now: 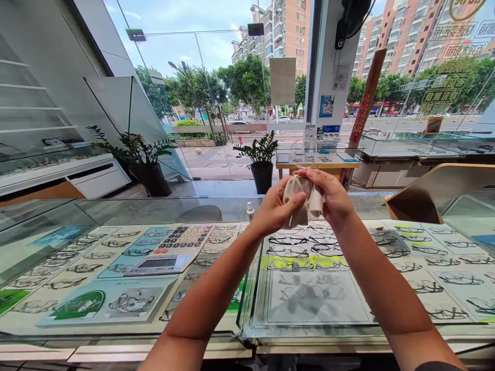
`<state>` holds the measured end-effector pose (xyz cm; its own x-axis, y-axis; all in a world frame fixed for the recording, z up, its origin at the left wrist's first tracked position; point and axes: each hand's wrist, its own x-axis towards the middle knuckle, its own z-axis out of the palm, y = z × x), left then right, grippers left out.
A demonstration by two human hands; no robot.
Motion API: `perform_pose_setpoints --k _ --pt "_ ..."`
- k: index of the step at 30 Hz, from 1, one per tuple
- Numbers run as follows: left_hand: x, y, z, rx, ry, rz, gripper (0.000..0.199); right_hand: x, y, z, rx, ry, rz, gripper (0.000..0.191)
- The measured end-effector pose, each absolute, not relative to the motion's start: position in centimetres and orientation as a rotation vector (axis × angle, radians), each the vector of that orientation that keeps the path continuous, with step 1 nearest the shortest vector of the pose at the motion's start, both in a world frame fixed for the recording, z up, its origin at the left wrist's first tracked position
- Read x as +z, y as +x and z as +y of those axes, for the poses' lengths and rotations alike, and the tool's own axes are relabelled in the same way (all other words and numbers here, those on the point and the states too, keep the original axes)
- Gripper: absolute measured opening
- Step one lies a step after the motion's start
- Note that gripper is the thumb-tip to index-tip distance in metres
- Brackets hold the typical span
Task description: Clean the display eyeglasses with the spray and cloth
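Both hands meet over the glass counter around a bunched beige cloth [296, 193]. My left hand [280, 206] is closed on the cloth from the left, with its thumb laid across the front. My right hand [328, 193] pinches the other side, fingertips at the top edge. Just above the fingertips stands a thin round rim [303, 167], like one side of a pair of eyeglasses; the cloth and fingers hide whatever lies below it. Under the hands, rows of eyeglasses [288, 251] lie inside the display case.
A large calculator [166, 252] rests on the counter at left, and a small white bottle [250, 210] stands near its far edge. A wooden-backed panel [436, 190] leans at right. Potted plants [262, 172] and a low table [317, 166] stand beyond, before the glass front.
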<state>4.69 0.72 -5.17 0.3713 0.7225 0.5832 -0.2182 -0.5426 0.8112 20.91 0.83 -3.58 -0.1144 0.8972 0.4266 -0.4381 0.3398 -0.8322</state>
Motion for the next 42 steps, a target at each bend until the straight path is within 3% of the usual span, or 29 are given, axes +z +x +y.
perform_pose_setpoints --k 8,17,25,33,42 --pt "-5.7 5.5 0.9 1.638 1.640 0.614 0.045 -4.0 19.1 0.7 1.312 -0.451 -1.180 0.029" --pt "-5.1 4.1 1.4 1.250 1.725 0.406 0.051 -3.6 20.7 0.9 1.253 -0.487 -1.180 0.024" --pt "-5.6 5.4 0.9 1.615 1.633 0.542 0.046 -3.7 19.8 0.3 1.314 -0.436 -1.233 0.022" --pt "-5.1 3.9 1.6 1.212 1.755 0.410 0.050 -3.3 21.2 0.9 1.258 -0.517 -1.201 0.025" --pt "-5.9 5.2 1.4 1.608 1.668 0.542 0.048 -3.8 19.5 0.5 1.304 -0.433 -1.204 0.025"
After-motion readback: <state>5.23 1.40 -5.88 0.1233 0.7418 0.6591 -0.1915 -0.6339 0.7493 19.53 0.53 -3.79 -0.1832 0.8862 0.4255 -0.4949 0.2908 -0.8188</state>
